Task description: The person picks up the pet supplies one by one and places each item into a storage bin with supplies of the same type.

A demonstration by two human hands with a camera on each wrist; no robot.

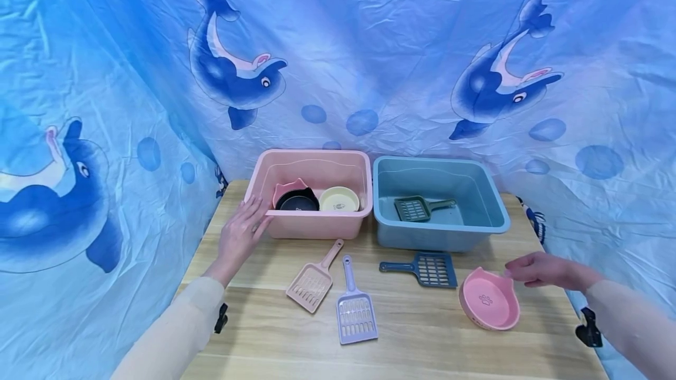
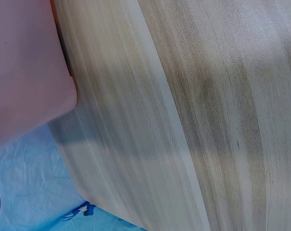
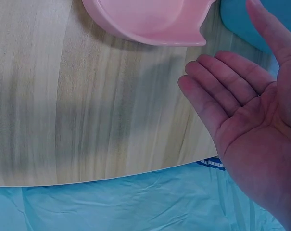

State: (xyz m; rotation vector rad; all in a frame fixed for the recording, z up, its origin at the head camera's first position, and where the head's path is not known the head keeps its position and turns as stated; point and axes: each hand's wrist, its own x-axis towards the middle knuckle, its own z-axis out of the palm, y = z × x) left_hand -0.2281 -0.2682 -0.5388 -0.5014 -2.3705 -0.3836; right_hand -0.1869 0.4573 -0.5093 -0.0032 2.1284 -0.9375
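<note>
My left hand [image 1: 244, 230] rests at the left front corner of a pink plastic bin [image 1: 317, 227], its fingers along the rim. The left wrist view shows this bin's side [image 2: 30, 72] and almost nothing of the hand. Inside the bin lie a black bowl [image 1: 298, 201], a pink bowl [image 1: 289, 185] partly hidden behind it, and a pale yellow bowl [image 1: 340, 197]. On the right, a pink cat-eared bowl [image 1: 488, 301] with a paw print sits on the table. Beside it is my right hand [image 1: 541, 270]; in the right wrist view its fingers [image 3: 212, 86] extend straight, apart from the bowl.
A blue bin [image 1: 443, 233] stands right of the pink one, holding a dark green litter scoop [image 1: 414, 209]. In front lie a pink scoop [image 1: 311, 286], a lilac scoop [image 1: 356, 315] and a dark blue scoop [image 1: 434, 270]. A dolphin-print curtain [image 1: 338, 46] surrounds the wooden table [image 1: 422, 333].
</note>
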